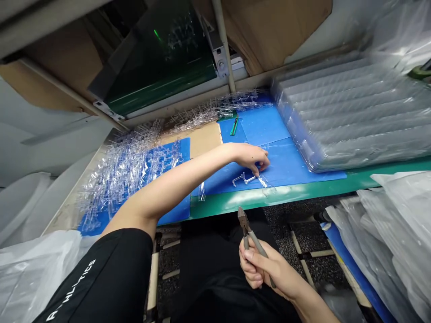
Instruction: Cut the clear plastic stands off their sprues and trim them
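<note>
My left hand (254, 158) reaches across to the blue mat near the front edge of the table. Its fingers are bent together with the tips at a clear plastic part (248, 180), which has thin angular arms and a flatter end to the right. The curled fingers partly hide the grip. Below the table edge, my right hand (261, 264) is closed round the grey handles of diagonal cutting pliers (244, 220), jaws pointing up. Another small clear piece (202, 191) lies at the front edge, left of the part.
Clear plastic parts (124, 166) are heaped at the left and along the back. A green utility knife (235, 126) lies on the blue mat (266, 123). Stacked clear trays (357, 116) fill the right; plastic bags (387, 224) hang below. A conveyor (161, 85) stands behind.
</note>
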{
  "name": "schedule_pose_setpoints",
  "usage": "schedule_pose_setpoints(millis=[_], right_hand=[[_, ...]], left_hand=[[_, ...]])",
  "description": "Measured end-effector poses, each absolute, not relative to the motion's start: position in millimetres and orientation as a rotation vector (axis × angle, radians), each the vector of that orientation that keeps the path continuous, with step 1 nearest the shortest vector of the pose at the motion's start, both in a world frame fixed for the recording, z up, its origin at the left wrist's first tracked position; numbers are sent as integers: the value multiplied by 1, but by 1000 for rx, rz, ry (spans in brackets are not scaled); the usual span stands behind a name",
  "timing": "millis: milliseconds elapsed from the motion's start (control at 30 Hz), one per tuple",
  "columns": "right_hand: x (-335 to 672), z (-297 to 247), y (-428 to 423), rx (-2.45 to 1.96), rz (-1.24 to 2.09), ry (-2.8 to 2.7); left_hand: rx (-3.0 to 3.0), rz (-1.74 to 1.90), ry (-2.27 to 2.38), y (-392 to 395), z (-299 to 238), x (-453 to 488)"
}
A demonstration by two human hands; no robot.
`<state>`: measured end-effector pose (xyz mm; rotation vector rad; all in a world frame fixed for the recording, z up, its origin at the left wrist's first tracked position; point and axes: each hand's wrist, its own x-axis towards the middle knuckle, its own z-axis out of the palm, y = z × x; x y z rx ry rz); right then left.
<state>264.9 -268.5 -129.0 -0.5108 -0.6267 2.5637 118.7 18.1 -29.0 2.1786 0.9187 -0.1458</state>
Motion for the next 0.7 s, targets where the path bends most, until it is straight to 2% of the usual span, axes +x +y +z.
schedule_pose_setpoints(millis=[100, 300, 467, 700], right_hand=[[271, -127, -271, -528, 2499, -703], [267, -121, -261, -826, 2185, -1115], [251, -102, -246, -1112, 1926, -1661], [215, -84, -250, -1169, 1945, -1924]], left_hand=[[2117, -94, 945, 8, -21, 116], [1878, 526, 1236, -78, -3, 35], [1240, 1041, 1312, -171, -48, -3], [902, 1216, 1161, -226, -86, -16]])
